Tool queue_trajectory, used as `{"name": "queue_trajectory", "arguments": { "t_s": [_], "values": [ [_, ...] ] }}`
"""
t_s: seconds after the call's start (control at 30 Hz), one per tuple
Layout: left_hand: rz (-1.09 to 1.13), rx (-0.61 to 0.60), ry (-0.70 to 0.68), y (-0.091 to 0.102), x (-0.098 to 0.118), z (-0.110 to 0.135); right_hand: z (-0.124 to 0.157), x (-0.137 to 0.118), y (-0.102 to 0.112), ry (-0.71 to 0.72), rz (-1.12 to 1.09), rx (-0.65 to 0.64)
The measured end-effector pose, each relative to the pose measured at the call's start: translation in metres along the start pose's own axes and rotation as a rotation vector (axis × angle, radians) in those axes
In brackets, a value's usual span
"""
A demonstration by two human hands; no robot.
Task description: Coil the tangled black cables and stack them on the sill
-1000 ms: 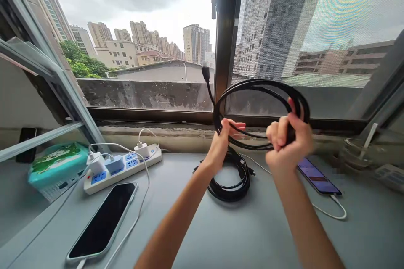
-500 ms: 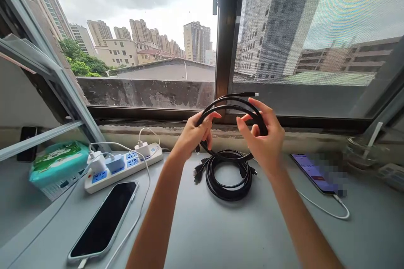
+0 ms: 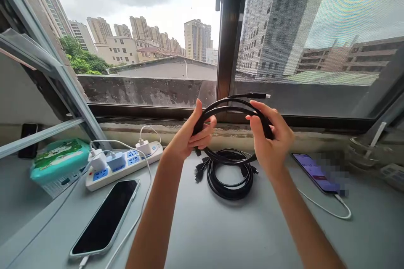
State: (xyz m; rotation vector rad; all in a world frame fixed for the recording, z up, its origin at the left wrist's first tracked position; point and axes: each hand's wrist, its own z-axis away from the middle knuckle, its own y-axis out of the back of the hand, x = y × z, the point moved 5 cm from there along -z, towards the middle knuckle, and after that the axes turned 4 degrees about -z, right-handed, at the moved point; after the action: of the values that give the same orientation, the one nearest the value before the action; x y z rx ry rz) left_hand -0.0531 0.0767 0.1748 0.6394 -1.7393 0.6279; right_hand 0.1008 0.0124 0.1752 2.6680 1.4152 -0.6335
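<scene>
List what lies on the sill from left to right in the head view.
Tissue pack → power strip → dark phone → left hand → cable coil on the sill → right hand → lit phone. Both hands hold a second black cable loop above the sill.

Sill front centre is bare: free room. Coiled black cables (image 3: 229, 174) block the middle rear, power strip (image 3: 124, 164) and dark phone (image 3: 105, 217) w/ white cord (image 3: 139, 214) block left, lit phone (image 3: 315, 173) right.
</scene>
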Motion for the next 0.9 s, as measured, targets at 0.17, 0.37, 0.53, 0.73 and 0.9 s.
{"name": "queue_trajectory", "arguments": {
  "t_s": [0.17, 0.37, 0.53, 0.73, 0.9],
  "values": [
    [-0.017, 0.091, 0.122, 0.004, -0.003, -0.002, 0.002, -0.003, -0.004, -0.001, 0.016, 0.004],
    [-0.036, 0.138, 0.140, -0.002, -0.006, -0.003, -0.001, 0.004, -0.004, -0.098, 0.028, -0.028],
    [-0.158, 0.372, 0.003, -0.003, -0.004, -0.007, 0.002, 0.002, -0.011, -0.058, 0.096, -0.141],
    [-0.285, 0.506, -0.271, -0.011, 0.008, -0.004, 0.005, 0.005, -0.014, -0.065, 0.047, -0.104],
    [-0.313, 0.457, -0.342, -0.020, 0.014, -0.001, 0.003, 0.004, -0.002, 0.006, 0.066, 0.111]
  ]
}}
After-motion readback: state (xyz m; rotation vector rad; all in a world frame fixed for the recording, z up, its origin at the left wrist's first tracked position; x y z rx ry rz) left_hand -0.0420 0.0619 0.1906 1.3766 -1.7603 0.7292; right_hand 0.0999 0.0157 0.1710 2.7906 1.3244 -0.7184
